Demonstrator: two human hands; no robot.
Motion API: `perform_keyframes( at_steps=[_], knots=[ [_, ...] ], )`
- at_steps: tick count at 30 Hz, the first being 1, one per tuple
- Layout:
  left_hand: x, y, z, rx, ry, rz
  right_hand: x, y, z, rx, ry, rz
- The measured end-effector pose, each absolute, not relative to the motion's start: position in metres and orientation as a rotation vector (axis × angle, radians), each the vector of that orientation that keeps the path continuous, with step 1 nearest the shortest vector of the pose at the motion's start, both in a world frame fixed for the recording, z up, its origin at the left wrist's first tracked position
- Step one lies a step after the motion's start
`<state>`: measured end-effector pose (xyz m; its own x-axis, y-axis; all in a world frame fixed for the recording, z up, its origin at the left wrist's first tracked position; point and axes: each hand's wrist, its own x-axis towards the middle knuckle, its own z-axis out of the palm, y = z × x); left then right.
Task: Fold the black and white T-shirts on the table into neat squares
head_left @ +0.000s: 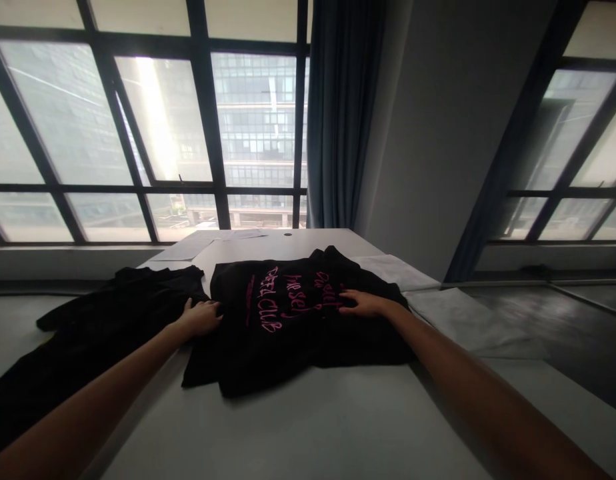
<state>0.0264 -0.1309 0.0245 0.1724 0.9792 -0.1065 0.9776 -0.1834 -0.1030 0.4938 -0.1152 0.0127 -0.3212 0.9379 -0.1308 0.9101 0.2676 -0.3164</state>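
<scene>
A black T-shirt (298, 353) with pink hand-drawn lettering lies spread on the white table (318, 427), its print turned sideways to me. At its left edge, my left hand (201, 317) is closed on the fabric with bent fingers; the fingertips are partly hidden in the dark cloth. Over the right part of the print, my right hand (364, 304) rests flat with its fingers apart, touching the shirt. Beside my left forearm lies another black garment (123, 307), crumpled and apart from my hand.
Paper sheets (188, 249) lie at the far left of the table. White cloth or sheeting (468, 320) lies to the right, past the shirt. Behind stand large windows (253, 120), a blue curtain (341, 120) and a grey pillar (438, 133).
</scene>
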Motion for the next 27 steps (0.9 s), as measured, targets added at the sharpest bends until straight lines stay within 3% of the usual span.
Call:
perform_keyframes(
  at_steps=[8,14,20,25,27],
  knots=[
    [-0.007,-0.156,0.033,-2.228,-2.167,0.079,0.49,-0.141,0.023,-1.851,-2.36,0.198],
    [-0.031,-0.179,0.029,-2.538,-2.25,0.032,0.509,-0.175,0.042,-2.128,-2.325,0.201],
    [-0.022,-0.197,0.027,-2.78,-2.266,-0.345,0.522,-0.215,0.053,-1.833,-2.24,0.546],
    [-0.045,-0.219,0.068,-2.697,-2.386,-0.779,0.521,-0.25,0.085,-1.438,-1.989,0.967],
    [-0.069,-0.228,0.085,-2.578,-2.301,-0.75,0.522,-0.26,0.094,-1.295,-1.969,1.063]
  ],
)
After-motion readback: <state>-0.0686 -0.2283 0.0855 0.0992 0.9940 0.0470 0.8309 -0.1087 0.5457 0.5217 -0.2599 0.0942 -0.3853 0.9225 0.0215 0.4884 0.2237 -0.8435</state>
